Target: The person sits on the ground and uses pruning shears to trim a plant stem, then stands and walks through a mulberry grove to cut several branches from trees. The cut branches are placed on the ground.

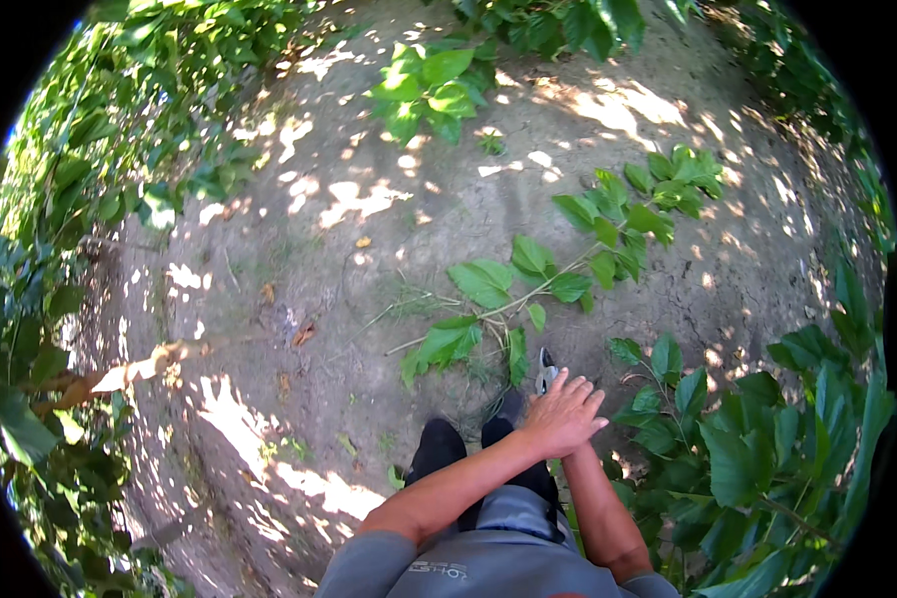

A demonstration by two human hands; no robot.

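Note:
My left hand (pixel 565 412) lies across my right hand, its fingers stretched out and slightly apart. My right wrist (pixel 580 461) comes up from beneath it, and most of the right hand is hidden there. Pruning shears (pixel 545 371) poke out beyond the hands, with the blade end visible and the handles covered. They appear to be in my right hand. Just ahead on the ground, a cut leafy branch (pixel 558 277) stretches from near my feet toward the far right. Neither hand touches this branch.
Dense leafy plants stand along the left (pixel 45 249) and close by on the right (pixel 757 448). A leafy sprig (pixel 431 90) is farther ahead. A pale stem (pixel 145 371) leans in at left. Dry soil (pixel 299 269) carries sun patches and a few dead leaves.

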